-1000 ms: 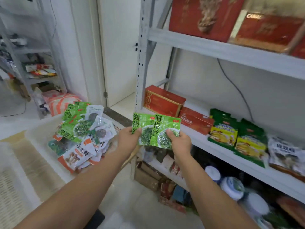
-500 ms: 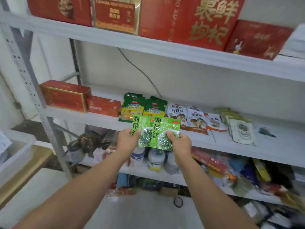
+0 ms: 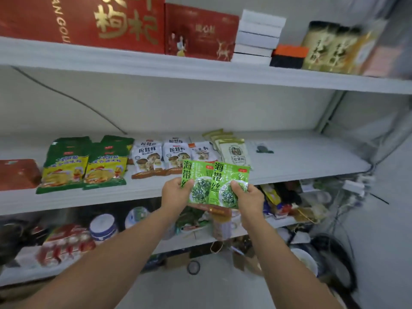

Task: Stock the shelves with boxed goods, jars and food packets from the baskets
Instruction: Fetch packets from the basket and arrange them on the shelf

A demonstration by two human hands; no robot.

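Head view: Both bare forearms rise from the lower corners of the frame and meet just below centre, at 6 o'clock, where a person holds two green seaweed packets upright and side by side, their inner edges overlapping. The left hand pinches the left-side packet, thumb flat on its front and fingers curled behind. The right hand grips the right-side packet the same way, thumb pressed on the printed bowl of greens. The pair hangs in front of the middle shelf, at its front edge, not lying on it. On that shelf, mushroom packets lie at 11 o'clock from the hands, cream packets at 12 o'clock, and green-and-yellow packets far out at 9 o'clock. On the upper shelf, red gift boxes fill 11 o'clock and stacked white boxes stand at 1 o'clock. Blurred jars sit on the shelf below, at 8 o'clock.
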